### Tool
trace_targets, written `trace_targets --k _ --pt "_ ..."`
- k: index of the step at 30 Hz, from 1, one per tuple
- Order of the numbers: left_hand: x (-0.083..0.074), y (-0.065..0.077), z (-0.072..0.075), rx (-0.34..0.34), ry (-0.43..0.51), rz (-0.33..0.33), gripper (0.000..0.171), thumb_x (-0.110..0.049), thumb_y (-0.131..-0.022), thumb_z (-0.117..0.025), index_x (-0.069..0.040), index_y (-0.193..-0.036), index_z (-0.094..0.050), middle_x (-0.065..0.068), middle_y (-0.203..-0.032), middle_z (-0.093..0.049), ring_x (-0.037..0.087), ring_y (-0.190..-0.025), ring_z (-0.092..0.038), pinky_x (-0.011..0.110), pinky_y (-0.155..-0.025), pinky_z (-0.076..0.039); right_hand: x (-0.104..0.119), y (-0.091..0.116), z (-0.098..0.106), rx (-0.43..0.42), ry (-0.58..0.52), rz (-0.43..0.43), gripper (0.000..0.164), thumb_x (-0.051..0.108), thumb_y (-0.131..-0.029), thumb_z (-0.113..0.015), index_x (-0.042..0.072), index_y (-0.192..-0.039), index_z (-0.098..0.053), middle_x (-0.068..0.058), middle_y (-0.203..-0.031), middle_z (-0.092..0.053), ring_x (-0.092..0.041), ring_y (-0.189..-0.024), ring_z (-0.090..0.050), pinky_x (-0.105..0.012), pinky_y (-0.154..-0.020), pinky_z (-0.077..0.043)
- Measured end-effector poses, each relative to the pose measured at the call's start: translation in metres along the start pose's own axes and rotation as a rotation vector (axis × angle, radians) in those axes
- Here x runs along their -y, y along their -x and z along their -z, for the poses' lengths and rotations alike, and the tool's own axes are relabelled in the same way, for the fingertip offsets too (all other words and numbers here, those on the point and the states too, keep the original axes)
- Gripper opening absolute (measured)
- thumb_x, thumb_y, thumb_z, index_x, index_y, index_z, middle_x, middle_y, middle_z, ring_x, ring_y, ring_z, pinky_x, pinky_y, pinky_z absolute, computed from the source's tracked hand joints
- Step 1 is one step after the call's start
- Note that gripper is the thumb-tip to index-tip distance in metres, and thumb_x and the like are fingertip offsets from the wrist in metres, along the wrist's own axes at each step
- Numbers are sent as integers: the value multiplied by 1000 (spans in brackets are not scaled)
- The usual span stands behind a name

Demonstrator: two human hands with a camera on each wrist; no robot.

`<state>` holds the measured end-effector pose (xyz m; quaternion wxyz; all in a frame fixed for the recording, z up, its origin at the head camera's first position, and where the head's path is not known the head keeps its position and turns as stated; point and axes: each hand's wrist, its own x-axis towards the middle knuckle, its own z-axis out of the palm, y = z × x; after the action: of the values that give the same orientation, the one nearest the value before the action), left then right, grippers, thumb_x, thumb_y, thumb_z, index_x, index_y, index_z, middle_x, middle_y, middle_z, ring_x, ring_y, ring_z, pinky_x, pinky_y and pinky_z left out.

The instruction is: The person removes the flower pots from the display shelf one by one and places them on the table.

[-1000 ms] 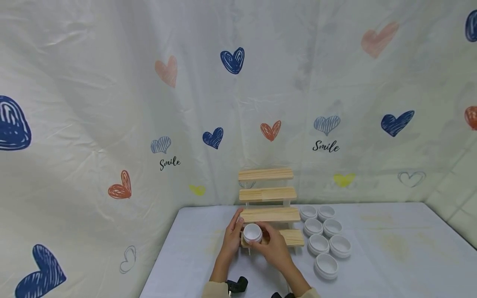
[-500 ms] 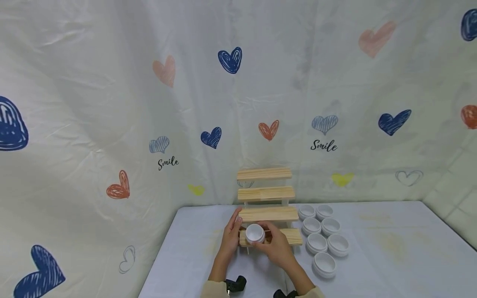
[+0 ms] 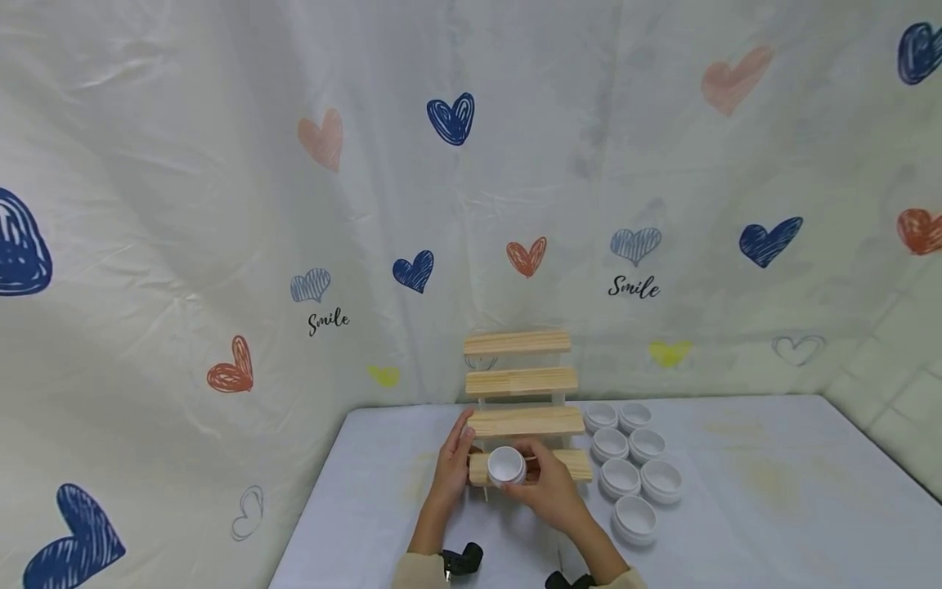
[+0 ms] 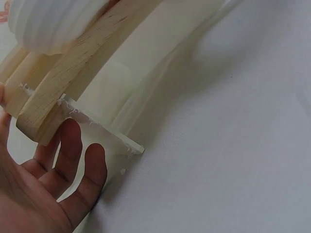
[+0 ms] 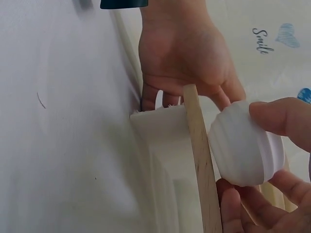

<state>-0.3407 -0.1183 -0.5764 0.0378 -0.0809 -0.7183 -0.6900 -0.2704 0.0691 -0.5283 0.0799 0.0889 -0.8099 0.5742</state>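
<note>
A stepped stand of light wooden planks (image 3: 526,422) on clear side panels stands in the middle of the head view. My right hand (image 3: 550,492) pinches a small white bowl (image 3: 506,466) at the left part of its lowest plank (image 3: 576,465). In the right wrist view the bowl (image 5: 240,145) shows ribbed sides, with its base against the plank (image 5: 200,150). My left hand (image 3: 449,470) holds the stand's left end. The left wrist view shows this hand (image 4: 48,189) with curled fingers at the plank's end (image 4: 46,111) and side panel (image 4: 104,125).
Several more white bowls (image 3: 634,519) stand in two rows right of the stand. A white cloth covers the table (image 3: 743,483). Behind it hangs a pale curtain (image 3: 545,180) printed with hearts. Dark wrist straps (image 3: 462,559) sit on both arms.
The bowl in my right hand has shifted slightly right along the lowest plank. My left hand stays at the stand's left end. The head view has drifted a little.
</note>
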Motion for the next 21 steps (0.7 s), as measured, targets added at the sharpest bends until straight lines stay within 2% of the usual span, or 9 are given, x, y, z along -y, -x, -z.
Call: trace_targets --k 3,7,11,13,16,18,21 --pt "-1 0 1 15 12 3 52 -36 -110 -44 -22 -159 -38 17 -102 -65 24 -84 -61 27 -66 -48 -1 0 2 9 3 8 58 7 -70 -92 12 -120 -64 -8 -117 -69 -18 -100 -68 -25 -82 -56" --pt "-12 3 1 38 42 19 52 -31 -110 -45 -17 -159 -38 27 -103 -63 34 -86 -60 28 -66 -48 1 2 4 22 -5 8 57 6 -71 -91 12 -121 -64 -10 -119 -68 -19 -99 -68 -24 -80 -55" --pt "-14 4 2 49 51 36 51 -31 -110 -44 -17 -159 -38 38 -106 -59 34 -85 -59 27 -65 -47 3 2 5 29 -11 8 56 6 -72 -91 11 -121 -64 -10 -119 -68 -19 -99 -68 -28 -82 -57" --pt "-10 2 2 36 33 34 51 -33 -110 -44 -20 -159 -38 34 -104 -61 28 -84 -59 25 -64 -47 3 2 6 29 -9 8 56 7 -72 -91 11 -122 -64 -10 -118 -68 -19 -99 -68 -33 -83 -58" --pt "-5 1 0 9 9 28 51 -36 -110 -44 -23 -159 -39 20 -102 -64 21 -84 -59 24 -65 -47 5 1 8 27 -9 12 58 8 -73 -90 10 -125 -64 -10 -119 -67 -21 -99 -68 -41 -86 -58" --pt "-3 0 0 -2 -4 23 51 -38 -109 -45 -25 -158 -40 13 -104 -65 19 -84 -59 24 -65 -47 6 1 9 27 -9 12 61 9 -73 -90 9 -128 -64 -10 -120 -67 -21 -99 -67 -43 -86 -58" --pt "-3 1 -1 -4 -2 18 51 -39 -109 -46 -26 -158 -41 16 -105 -65 18 -83 -58 25 -65 -47 8 1 12 29 2 10 64 11 -74 -90 9 -132 -63 -10 -120 -67 -19 -99 -68 -38 -84 -59"
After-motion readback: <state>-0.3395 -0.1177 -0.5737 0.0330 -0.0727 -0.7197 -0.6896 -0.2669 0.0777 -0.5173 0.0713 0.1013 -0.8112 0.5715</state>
